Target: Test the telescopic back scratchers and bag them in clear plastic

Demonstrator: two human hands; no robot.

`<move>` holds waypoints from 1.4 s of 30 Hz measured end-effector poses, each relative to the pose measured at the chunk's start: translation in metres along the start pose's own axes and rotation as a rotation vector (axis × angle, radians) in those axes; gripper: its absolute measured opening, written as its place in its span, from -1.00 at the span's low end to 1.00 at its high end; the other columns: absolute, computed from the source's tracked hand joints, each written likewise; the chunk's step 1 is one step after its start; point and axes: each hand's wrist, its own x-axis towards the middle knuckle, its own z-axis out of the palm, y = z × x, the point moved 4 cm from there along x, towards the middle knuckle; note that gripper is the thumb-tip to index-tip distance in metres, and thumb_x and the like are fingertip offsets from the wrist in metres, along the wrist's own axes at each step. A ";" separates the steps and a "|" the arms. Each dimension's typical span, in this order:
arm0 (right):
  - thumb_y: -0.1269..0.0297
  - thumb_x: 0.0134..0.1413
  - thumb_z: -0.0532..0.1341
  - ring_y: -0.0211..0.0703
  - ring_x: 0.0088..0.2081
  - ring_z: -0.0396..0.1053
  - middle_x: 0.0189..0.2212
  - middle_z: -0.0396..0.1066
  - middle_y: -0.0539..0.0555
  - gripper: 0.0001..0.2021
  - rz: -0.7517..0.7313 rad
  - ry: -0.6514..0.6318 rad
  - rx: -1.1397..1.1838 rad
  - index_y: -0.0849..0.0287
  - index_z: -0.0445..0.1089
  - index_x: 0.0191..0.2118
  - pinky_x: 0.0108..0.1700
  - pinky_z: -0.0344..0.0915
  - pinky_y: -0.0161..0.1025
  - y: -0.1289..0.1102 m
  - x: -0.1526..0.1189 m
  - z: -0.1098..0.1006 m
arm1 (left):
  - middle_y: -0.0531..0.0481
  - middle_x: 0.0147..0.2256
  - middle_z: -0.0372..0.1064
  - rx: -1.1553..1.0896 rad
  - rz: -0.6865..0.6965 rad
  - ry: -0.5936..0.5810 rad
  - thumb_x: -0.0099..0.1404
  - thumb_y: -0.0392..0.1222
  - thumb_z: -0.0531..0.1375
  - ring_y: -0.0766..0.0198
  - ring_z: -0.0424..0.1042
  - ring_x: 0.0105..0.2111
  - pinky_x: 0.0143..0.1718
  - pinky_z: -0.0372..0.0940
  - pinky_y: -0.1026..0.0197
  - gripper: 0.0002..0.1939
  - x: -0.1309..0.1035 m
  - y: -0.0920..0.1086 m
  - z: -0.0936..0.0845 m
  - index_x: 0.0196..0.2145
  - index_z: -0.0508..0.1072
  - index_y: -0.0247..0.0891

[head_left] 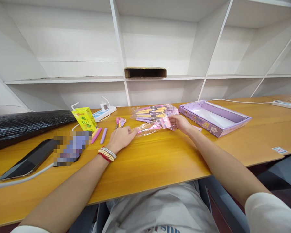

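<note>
A clear plastic packet point(149, 128) with a pink stick-like item inside lies between my two hands. My right hand point(180, 123) is closed on its right end, beside the pink printed card point(165, 122). My left hand point(121, 138) has its fingers together at the packet's left end, pinching the plastic. Just beyond my left hand are small hand-shaped heads, one pink point(117, 120) and one purple point(122, 121), on thin stems. Behind the packet is a pile of similar packets point(152, 112) with yellow, pink and purple items.
To the right sits an open purple box point(218, 131). On the left are a purple stick point(103, 136), a pink stick point(96, 136), a yellow drink carton point(85, 119), a black phone point(30, 158), a blurred-out object point(74, 147) and a power strip point(104, 113). White shelves hold a cardboard box point(145, 73).
</note>
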 end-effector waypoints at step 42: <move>-0.01 -0.16 0.20 -0.40 -0.62 -0.09 -0.74 -0.05 -0.11 -0.58 -0.202 0.063 -0.736 0.19 0.07 -0.69 -0.57 -0.16 -0.35 0.010 0.007 0.001 | -0.21 -0.42 0.44 0.034 0.086 -0.068 0.20 0.31 -0.25 0.03 0.42 -0.35 -0.37 0.18 0.15 -0.32 -0.006 0.009 0.005 -0.45 0.44 -0.25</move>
